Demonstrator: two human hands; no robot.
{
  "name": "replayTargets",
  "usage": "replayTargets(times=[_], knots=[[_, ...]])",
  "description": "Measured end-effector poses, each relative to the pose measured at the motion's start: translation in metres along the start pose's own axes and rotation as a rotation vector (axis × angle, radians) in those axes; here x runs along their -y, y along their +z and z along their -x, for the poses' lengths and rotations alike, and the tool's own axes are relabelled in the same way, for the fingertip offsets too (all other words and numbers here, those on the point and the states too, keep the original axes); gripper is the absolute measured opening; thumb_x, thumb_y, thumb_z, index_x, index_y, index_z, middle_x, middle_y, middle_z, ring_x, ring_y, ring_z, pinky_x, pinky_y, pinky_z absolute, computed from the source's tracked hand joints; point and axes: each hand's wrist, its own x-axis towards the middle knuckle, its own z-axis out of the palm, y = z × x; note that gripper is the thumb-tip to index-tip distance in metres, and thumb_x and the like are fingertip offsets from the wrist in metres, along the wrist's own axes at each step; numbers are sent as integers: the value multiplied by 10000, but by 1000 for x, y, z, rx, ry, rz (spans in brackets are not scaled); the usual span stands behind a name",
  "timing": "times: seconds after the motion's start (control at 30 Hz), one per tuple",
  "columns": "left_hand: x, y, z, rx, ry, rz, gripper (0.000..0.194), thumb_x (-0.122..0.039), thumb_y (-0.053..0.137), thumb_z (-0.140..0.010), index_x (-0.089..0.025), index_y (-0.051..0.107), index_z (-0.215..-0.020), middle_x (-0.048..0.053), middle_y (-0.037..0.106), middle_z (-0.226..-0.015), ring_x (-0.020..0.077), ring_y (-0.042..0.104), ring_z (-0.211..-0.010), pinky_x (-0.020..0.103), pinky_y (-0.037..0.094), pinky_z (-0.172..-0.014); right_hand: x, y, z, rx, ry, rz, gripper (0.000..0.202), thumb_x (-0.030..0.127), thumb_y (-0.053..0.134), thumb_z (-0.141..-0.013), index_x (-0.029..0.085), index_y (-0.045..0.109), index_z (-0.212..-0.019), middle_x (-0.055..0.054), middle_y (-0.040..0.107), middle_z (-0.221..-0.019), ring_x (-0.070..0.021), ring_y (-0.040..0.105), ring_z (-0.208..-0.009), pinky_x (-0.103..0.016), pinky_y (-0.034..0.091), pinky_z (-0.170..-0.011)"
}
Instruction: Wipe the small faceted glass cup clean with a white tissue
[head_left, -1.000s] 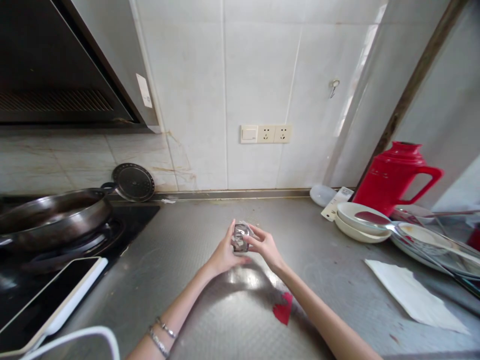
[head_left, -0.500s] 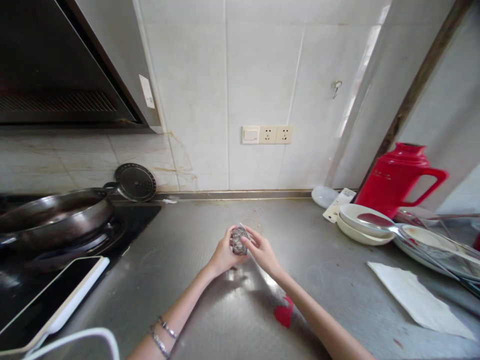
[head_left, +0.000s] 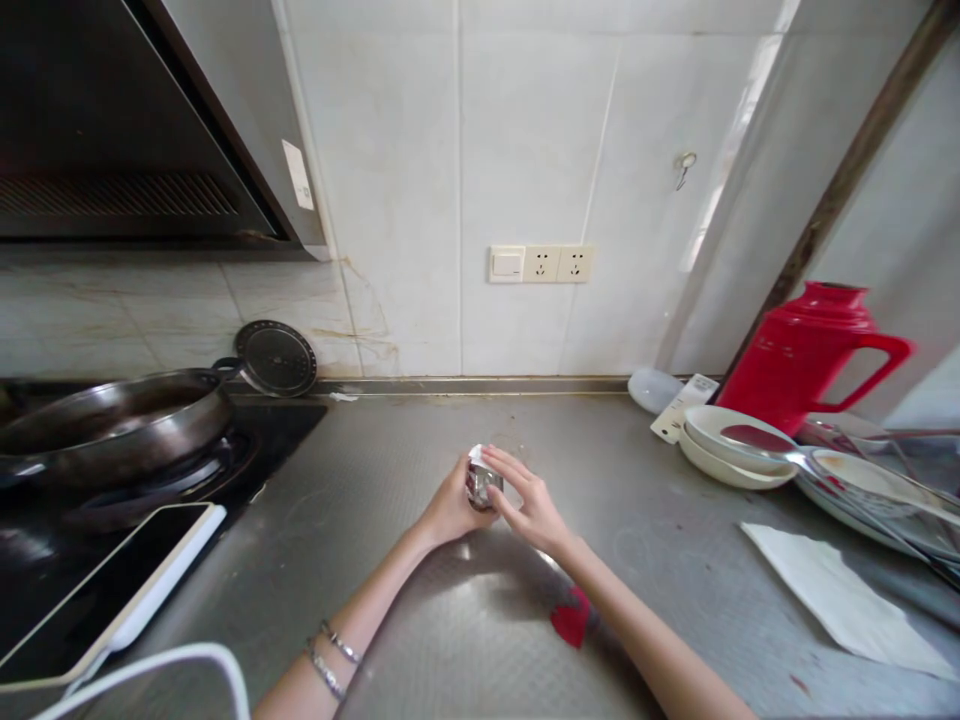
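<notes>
Left grip [head_left: 450, 508] clamped around a small silvery item [head_left: 482, 486] over the mid tabletop [head_left: 390, 450], we'd guess to steady it; right grip [head_left: 535, 508] has fingers [head_left: 515, 468] at its top, thumb [head_left: 505, 507] on its front, and we can't tell if they pinch. Red scrap [head_left: 571, 622] lies nearer us, beside the right forearm [head_left: 630, 610]. We've room sideways between cooktop [head_left: 292, 430] edge and stacked bowls [head_left: 705, 465].

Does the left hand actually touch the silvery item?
Touching: the head view shows the left hand cupped against the silvery item along its left side, with no gap between.
</notes>
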Motion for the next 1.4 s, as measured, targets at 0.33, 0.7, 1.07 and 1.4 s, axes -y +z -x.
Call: replayTargets(times=[0.33,0.7,1.07,1.4], knots=[[4,-5,-3,-42,42,8,761,-206,770,-618,-193,352,-1254,109,562,-1214,236,583,-1060,366,464,-923,6,-3,3,1,-143,19,459,237,462,-930,246,449,-1389,-87,491,-1412,-254,430,-1328,-499,373,-1096],[1,-5,-1,12,-18,-54,847,-146,774,-609,-214,324,-1323,127,547,-1283,258,582,-1103,384,465,-935,2,-4,-3,-8,-23,46,396,239,437,-947,271,523,-1331,-80,566,-1340,-241,509,-1265,-497,419,-1062],[-5,-2,-1,-2,104,-126,693,-219,744,-659,-194,403,-1261,130,521,-1274,276,518,-1181,420,400,-1027,9,-2,-1,27,-162,71,461,203,455,-918,272,469,-1374,-67,526,-1383,-241,463,-1304,-502,365,-1098],[2,-4,0,-31,-36,-109,878,-135,772,-589,-212,295,-1322,135,524,-1297,260,574,-1099,385,469,-923,2,-7,0,-102,-60,-10,365,247,458,-935,282,571,-1281,-82,626,-1266,-251,576,-1191,-541,388,-1063]])
